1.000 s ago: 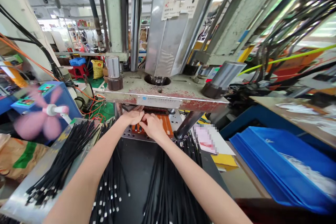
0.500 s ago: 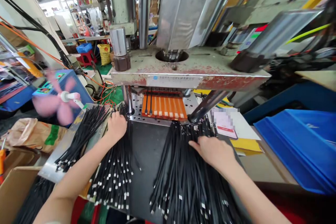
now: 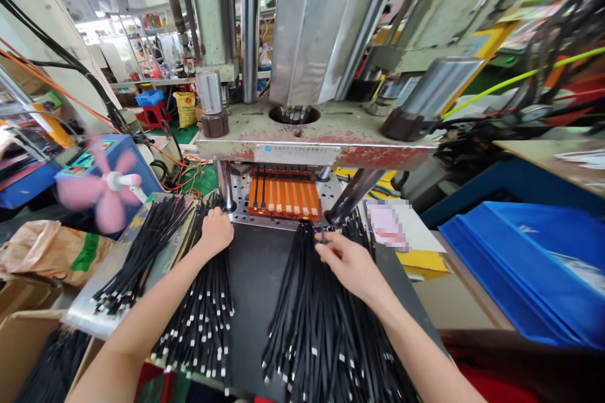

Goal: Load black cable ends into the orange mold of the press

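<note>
My right hand (image 3: pixel 350 261) pinches the end of a black flat cable, raised slightly above the right-hand bundle of cables (image 3: pixel 326 321). My left hand (image 3: pixel 217 231) is closed at the upper end of the middle bundle of black cables (image 3: pixel 208 308), whose silvery plugs fan towards me. What its fingers hold is hidden. Between and beyond my hands, an orange slotted fixture (image 3: pixel 286 195) sits on the perforated metal plate (image 3: pixel 241 203) of a press. Two black cables (image 3: pixel 263 189) lie in its left slots; the others show pale strips.
The press platen (image 3: pixel 359 152) spans above the fixture, between steel columns. Another cable bundle (image 3: pixel 137 252) lies on a metal sheet at left, near a pink fan (image 3: pixel 112 181). Blue plastic sheets (image 3: pixel 524 264) and a white paper (image 3: pixel 420 227) are at right.
My right hand has moved left and inward across the bundle and now pinches a cable end. My left hand stays at its bundle's upper end. The view has shifted slightly.
</note>
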{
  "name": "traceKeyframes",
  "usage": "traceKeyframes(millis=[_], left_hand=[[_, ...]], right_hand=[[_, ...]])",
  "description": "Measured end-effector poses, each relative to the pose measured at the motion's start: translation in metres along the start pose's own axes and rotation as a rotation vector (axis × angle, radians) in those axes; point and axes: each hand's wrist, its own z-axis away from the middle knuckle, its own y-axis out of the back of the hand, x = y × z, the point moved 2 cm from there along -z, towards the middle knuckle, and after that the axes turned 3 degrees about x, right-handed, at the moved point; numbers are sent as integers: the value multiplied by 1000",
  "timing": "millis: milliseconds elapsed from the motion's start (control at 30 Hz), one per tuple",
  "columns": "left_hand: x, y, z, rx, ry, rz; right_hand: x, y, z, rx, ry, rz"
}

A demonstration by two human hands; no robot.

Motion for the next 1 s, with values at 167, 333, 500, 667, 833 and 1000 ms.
traceKeyframes(millis=[167, 333, 500, 667, 833, 1000], left_hand=[[-3, 10, -9, 52, 6, 217], [20, 71, -2, 107, -93, 636], [72, 136, 18, 115, -259, 991], [104, 156, 19, 93, -325, 1133], [117, 151, 1, 74, -360, 1243], [123, 162, -32, 316, -517, 1203]], right_hand=[[-41, -8, 3, -97, 177, 39], [-81, -5, 3, -115, 333, -68], [-104, 0, -3, 18, 442, -206], [-119, 1, -10, 116, 450, -299], [-118, -13, -6, 66, 488, -229], [-87, -35, -33, -6, 379, -119]])
